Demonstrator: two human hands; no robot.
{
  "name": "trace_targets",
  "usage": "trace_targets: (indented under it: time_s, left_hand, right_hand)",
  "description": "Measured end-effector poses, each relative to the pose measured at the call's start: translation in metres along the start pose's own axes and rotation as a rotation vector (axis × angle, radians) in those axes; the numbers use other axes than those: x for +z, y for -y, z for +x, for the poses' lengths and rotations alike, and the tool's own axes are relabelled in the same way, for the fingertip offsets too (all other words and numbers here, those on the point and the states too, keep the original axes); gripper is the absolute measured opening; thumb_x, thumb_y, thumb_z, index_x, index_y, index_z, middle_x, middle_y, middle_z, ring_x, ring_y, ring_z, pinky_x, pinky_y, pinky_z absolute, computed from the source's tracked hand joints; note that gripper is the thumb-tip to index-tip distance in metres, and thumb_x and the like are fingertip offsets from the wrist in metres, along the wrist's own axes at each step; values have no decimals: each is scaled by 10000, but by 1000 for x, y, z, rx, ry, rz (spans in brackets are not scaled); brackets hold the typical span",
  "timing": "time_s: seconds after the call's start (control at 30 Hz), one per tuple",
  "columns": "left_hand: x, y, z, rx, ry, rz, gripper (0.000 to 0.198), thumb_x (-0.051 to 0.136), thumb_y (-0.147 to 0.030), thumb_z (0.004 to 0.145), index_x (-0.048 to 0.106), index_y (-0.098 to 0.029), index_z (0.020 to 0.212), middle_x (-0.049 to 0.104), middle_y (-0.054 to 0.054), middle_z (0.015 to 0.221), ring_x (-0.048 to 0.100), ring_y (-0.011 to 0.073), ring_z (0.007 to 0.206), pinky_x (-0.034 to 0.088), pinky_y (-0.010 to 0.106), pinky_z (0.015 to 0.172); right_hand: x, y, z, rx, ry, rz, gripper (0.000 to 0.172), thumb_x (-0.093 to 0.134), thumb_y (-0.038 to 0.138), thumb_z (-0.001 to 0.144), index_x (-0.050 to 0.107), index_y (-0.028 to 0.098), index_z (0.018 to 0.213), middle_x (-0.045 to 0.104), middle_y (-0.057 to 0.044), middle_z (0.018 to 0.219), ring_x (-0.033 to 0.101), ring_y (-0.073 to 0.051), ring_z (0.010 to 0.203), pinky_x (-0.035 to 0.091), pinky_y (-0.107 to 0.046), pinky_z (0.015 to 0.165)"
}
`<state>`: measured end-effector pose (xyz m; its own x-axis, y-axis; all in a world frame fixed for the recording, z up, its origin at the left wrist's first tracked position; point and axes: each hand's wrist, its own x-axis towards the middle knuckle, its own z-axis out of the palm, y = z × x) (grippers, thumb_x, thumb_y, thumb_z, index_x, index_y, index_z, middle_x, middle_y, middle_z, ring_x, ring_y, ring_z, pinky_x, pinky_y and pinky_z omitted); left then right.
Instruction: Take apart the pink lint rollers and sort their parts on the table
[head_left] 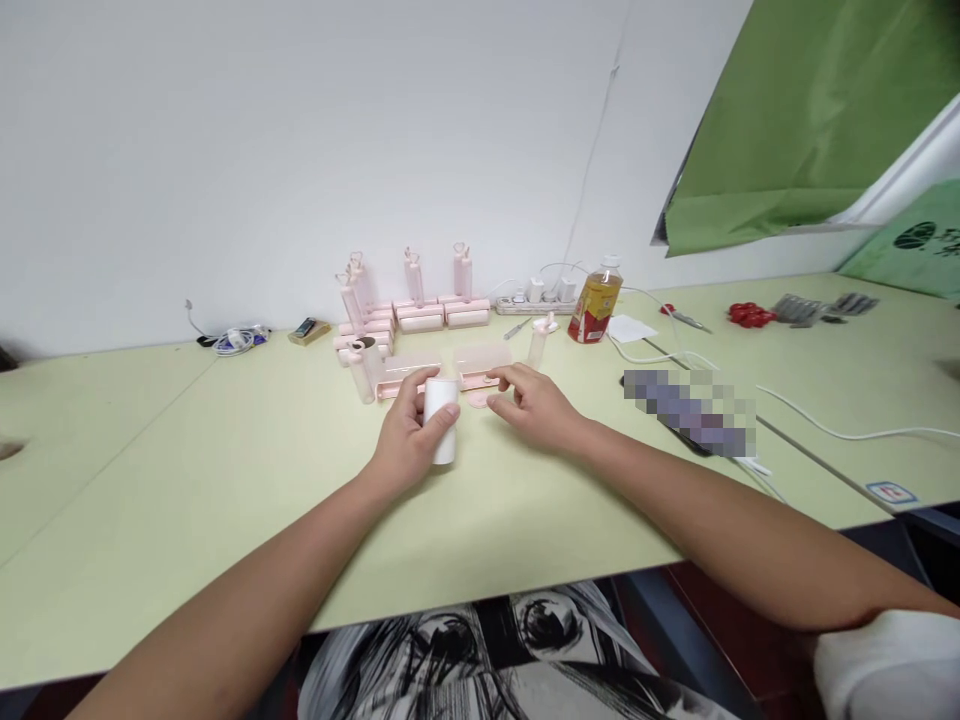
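A white paper roll [441, 420], shaped like a lint roller refill, stands tilted in my left hand [409, 430], whose fingers are wrapped round it. To the right, my right hand [536, 405] hovers with thumb and fingers apart and nothing visible between them. Just by its fingertips lie a flat pink disc [477, 399] and an open pink case [480, 360] with a clear lid. A second pink case [405, 380] lies behind my left hand, partly hidden by it. Left of that, a pink handle tube [361, 375] stands upright beside another roll with a dark opening.
Pink lint roller cases [420, 318] with upright handles line the wall. A drink bottle [598, 300], a power strip [536, 305] and white cables stand behind my right hand. Further right lie a blurred-out phone [686, 412], a cutter [686, 318] and red items [750, 315].
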<state>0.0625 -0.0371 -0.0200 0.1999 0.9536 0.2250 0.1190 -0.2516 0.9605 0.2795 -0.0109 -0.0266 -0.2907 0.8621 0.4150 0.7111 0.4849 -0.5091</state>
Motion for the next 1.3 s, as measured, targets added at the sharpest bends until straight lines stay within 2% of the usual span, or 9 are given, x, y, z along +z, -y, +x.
trace_targets:
  time_s: [0.13, 0.23, 0.43, 0.57, 0.7, 0.87, 1.07, 1.2, 1.3]
  left_hand:
    - [0, 0, 2, -22, -42, -88, 483, 660, -430, 779, 408, -244, 1147, 575, -27, 797, 551, 126, 654, 445, 225, 558]
    - [0, 1, 4, -59, -93, -66, 429, 697, -409, 748, 399, -243, 1007, 560, -45, 753, 546, 122, 638, 433, 211, 536]
    - [-2, -3, 8, -163, -183, 12, 364, 684, -392, 750, 365, -221, 782, 462, -80, 577, 461, 83, 456, 350, 179, 414]
    - [-3, -5, 12, -252, -189, -155, 356, 675, -406, 752, 378, -222, 820, 492, -73, 551, 474, 97, 390, 326, 178, 331]
    - [-5, -2, 16, -283, -212, -288, 347, 677, -364, 756, 450, -196, 957, 583, -20, 703, 556, 111, 450, 430, 211, 347]
    - [-5, -1, 16, -315, -193, -343, 234, 635, -318, 798, 513, -161, 922, 576, -2, 738, 569, 96, 478, 463, 205, 362]
    - [-5, -2, 15, -320, -190, -373, 228, 652, -315, 795, 518, -164, 901, 573, -9, 731, 573, 92, 479, 472, 197, 365]
    - [-6, 1, 16, -334, -178, -416, 226, 653, -321, 801, 510, -171, 890, 566, -17, 722, 573, 90, 483, 478, 191, 371]
    - [-5, 2, 16, -358, -166, -447, 206, 630, -310, 821, 510, -168, 908, 568, -10, 718, 579, 94, 496, 501, 200, 393]
  right_hand:
    - [5, -3, 3, 27, 189, -180, 426, 548, 382, 881, 559, 204, 1268, 540, -119, 1244, 550, -256, 1057, 410, -340, 808]
    - [8, 1, 4, 72, 293, -258, 361, 545, 419, 880, 609, 202, 1162, 558, -117, 1199, 571, -261, 1000, 403, -329, 736]
    - [4, 3, 4, 92, 312, -267, 188, 572, 346, 857, 579, 178, 772, 599, -87, 954, 555, -192, 783, 346, -287, 631]
    - [1, 0, 2, 65, 289, -247, 82, 594, 258, 813, 583, 179, 832, 625, -79, 902, 541, -191, 766, 320, -279, 613]
    - [-2, 1, 1, 81, 253, -165, 260, 579, 218, 781, 607, 162, 1033, 633, -89, 956, 554, -202, 818, 357, -278, 670]
    - [-7, 7, 2, 85, 215, -81, 43, 533, 195, 753, 558, 178, 723, 539, -41, 764, 497, -164, 701, 340, -269, 620]
    - [-4, 6, 2, 83, 177, 101, 186, 549, 189, 709, 384, 205, 623, 458, 21, 656, 411, -132, 616, 287, -258, 566]
    - [-2, 10, 1, 74, 33, 427, 217, 562, 239, 763, 420, 193, 605, 598, -35, 843, 558, -174, 832, 390, -286, 712]
    - [-3, 16, -2, 48, -7, 552, 189, 605, 257, 769, 496, 182, 635, 642, -90, 1022, 585, -220, 1012, 416, -333, 822]
